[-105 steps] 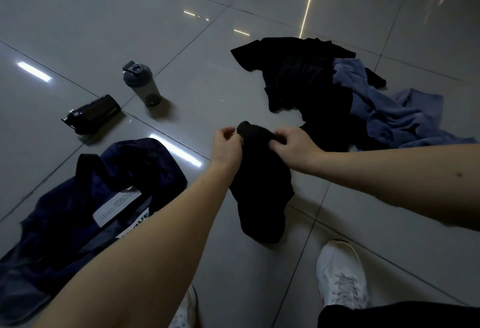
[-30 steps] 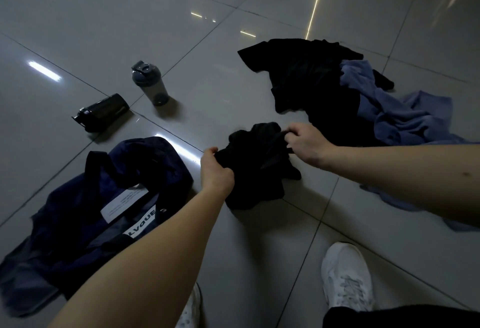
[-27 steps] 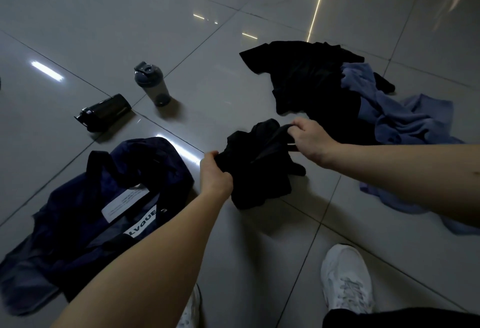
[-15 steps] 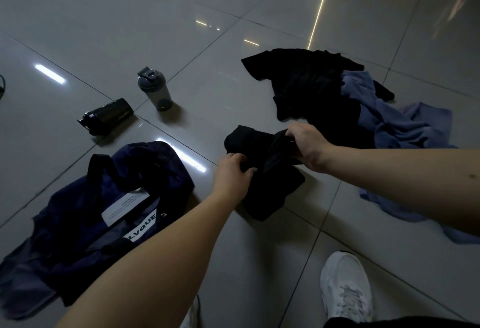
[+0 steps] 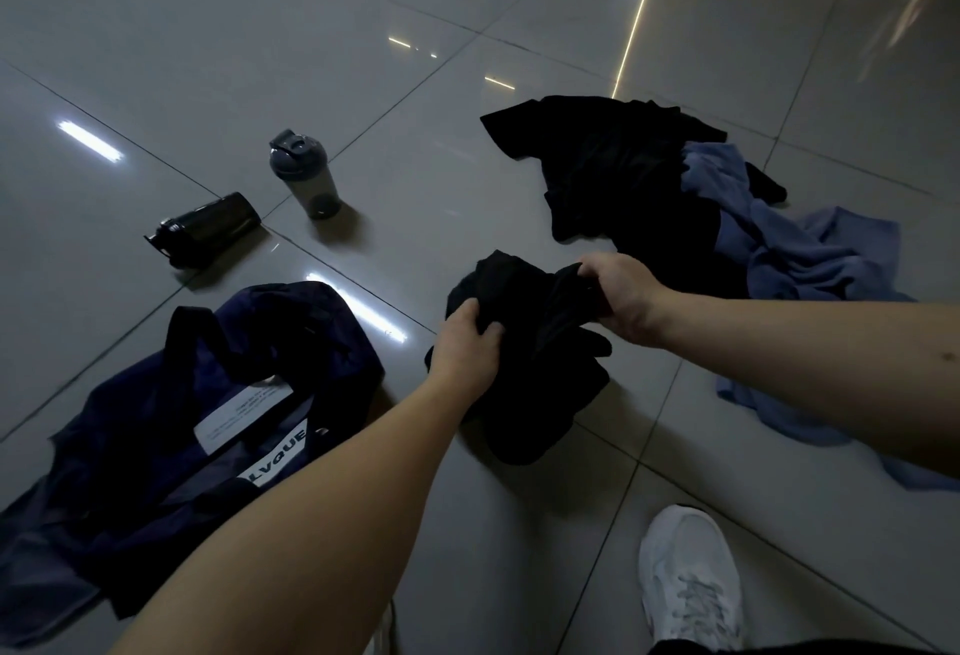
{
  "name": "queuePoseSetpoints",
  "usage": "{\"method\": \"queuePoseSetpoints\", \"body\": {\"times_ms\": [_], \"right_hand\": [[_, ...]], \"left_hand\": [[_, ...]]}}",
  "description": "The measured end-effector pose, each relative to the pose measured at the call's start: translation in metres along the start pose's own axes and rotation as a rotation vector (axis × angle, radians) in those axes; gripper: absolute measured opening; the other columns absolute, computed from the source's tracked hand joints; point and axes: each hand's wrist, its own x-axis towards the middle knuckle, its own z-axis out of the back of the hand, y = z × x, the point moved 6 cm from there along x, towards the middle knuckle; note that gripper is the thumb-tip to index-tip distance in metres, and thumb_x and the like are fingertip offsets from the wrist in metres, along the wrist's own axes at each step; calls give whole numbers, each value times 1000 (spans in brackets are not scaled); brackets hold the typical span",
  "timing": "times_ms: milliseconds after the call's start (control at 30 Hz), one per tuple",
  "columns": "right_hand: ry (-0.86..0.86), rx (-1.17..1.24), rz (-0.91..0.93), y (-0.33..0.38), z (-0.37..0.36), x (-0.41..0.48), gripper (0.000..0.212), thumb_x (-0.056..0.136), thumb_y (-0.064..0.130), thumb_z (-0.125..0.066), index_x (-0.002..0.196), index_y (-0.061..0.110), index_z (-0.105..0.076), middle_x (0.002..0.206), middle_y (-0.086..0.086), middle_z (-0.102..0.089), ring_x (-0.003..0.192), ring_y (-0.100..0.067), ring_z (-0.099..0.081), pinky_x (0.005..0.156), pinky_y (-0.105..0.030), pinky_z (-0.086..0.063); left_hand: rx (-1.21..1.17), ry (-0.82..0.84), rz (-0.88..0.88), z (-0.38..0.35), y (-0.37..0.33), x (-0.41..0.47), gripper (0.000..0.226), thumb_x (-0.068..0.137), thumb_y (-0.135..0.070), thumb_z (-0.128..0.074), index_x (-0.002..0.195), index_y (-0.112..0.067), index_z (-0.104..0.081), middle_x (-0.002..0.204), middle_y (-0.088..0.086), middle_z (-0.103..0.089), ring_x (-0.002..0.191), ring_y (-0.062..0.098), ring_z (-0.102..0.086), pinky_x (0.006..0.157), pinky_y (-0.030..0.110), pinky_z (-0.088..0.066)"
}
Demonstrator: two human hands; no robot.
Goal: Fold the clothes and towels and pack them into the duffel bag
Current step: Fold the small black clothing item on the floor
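Observation:
A bunched black garment [image 5: 535,374] hangs above the tiled floor in the middle, its lower end drooping down. My left hand [image 5: 465,350] grips its left side and my right hand [image 5: 621,298] grips its upper right edge. The navy duffel bag [image 5: 171,420] lies open on the floor at the lower left, with a white label inside and black handles. Behind my hands a black shirt [image 5: 618,176] lies spread on the floor, and a crumpled blue towel [image 5: 800,265] lies partly over it to the right.
A grey shaker bottle [image 5: 306,176] stands upright at the left back, and a black bottle [image 5: 205,228] lies on its side beside it. A white sneaker [image 5: 688,581] is at the bottom right. A dark object sits at the far top edge.
My hands have gathered the hanging black garment into a tighter bundle. The left hand shifted its grip further right on the cloth. The view tilted slightly.

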Motion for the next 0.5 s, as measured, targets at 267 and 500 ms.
{"method": "queuePoseSetpoints", "body": {"times_ms": [267, 500], "right_hand": [[-68, -734, 313, 16, 21, 7, 23, 88, 0, -55, 87, 20, -67, 92, 0, -67, 90, -18, -64, 87, -33, -53], [11, -309, -170, -48, 8, 9, 18, 92, 4, -60, 109, 9, -57, 107, -13, -64, 93, -27, -68, 87, -41, -60]], "left_hand": [[-168, -116, 41, 16, -3, 0, 12, 105, -29, -39, 112, -20, -43, 97, -5, -56, 87, 11, -56, 78, 35, -45], [-224, -171, 64, 19, -12, 4, 21, 108, -26, -33, 118, -9, -41, 95, -2, -51, 92, 19, -52, 83, 34, -39]]}}
